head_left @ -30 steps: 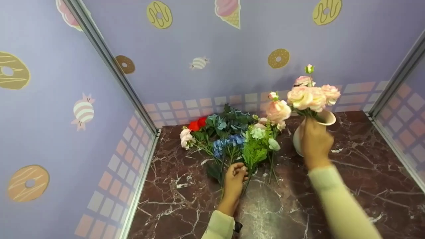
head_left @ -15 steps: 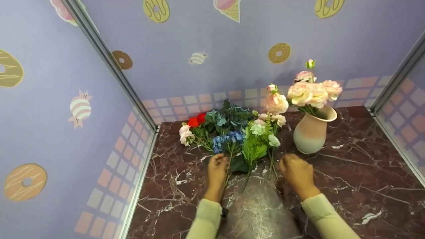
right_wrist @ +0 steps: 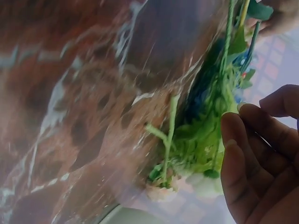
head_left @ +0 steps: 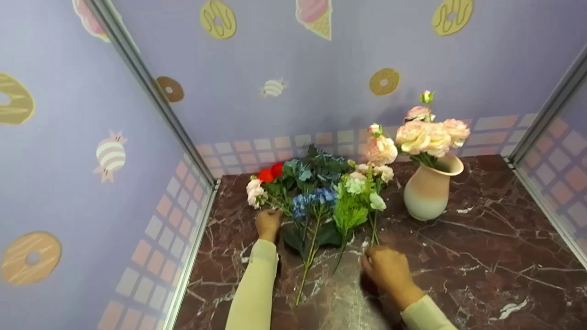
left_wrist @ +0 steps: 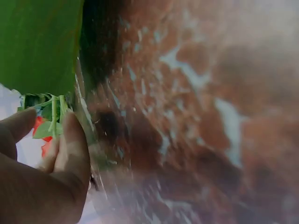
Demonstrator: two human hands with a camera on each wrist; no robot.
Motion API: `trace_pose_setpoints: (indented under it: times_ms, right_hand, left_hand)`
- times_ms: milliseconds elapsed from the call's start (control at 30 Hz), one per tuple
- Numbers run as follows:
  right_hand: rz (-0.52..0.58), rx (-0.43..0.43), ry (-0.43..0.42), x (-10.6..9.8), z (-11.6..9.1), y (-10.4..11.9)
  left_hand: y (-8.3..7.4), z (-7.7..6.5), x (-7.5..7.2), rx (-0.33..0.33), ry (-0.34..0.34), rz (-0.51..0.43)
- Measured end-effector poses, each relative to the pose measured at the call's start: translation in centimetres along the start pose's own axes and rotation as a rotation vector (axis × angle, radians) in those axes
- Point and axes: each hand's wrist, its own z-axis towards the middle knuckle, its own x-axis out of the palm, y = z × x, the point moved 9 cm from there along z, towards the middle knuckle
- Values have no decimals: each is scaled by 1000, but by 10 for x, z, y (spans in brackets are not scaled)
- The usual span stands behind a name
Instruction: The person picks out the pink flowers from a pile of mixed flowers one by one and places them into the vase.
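While the left grip (head_left: 268, 224) gapes near slim green stems (left_wrist: 54, 114), the right grip (head_left: 389, 270) curves, released.

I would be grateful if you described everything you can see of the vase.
The vase stands upright on the dark red, white-veined tabletop, near the back wall at the right of the head view. It looks like ceramic: rounded belly, narrower neck, flared pale rim; the colour runs from peach above to whitish below. Pale pink flowers stand in its mouth. Neither the left hand nor the right hand touches it.
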Motion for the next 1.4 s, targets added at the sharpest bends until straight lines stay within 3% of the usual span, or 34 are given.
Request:
trace_pose_setpoints:
  times_ms: [133,233,333,433,567,767,833,933,1100,1267,1400]
  right_hand:
    - [-5,-26,-3,0,-9,17]
    - [-15,-38,-5,-1,-12,23]
    - [-34,-52,-2,-2,-14,26]
    - [-48,-72,19,0,-14,27]
    - [-42,-57,59,3,-14,27]
    - [1,-36,107,3,-15,26]
    - [-1,-53,93,-1,-14,26]
    - [-3,-80,66,-6,-12,26]
    - [24,-57,68,-12,-2,25]
    - [90,-40,44,-19,17,33]
    - [192,-13,38,-25,34,44]
  left_hand:
    - [0,-4,-4,-138,-24,-69]
    - [-22,-17,-9,-223,-27,-32]
    - [-33,-26,-10,-245,-39,47]
    - [-17,-14,-7,-243,-49,47]
    - [6,5,2,-270,15,-125]
    - [-26,-39,-15,-336,53,-428]
    - [-34,-49,-24,-321,60,-495]
    - [-50,-55,-42,-243,40,-574]
    - [-104,-78,-69,-63,40,-720]
    - [-149,-127,-65,76,120,-793]
    - [-162,-168,-51,130,188,-783]
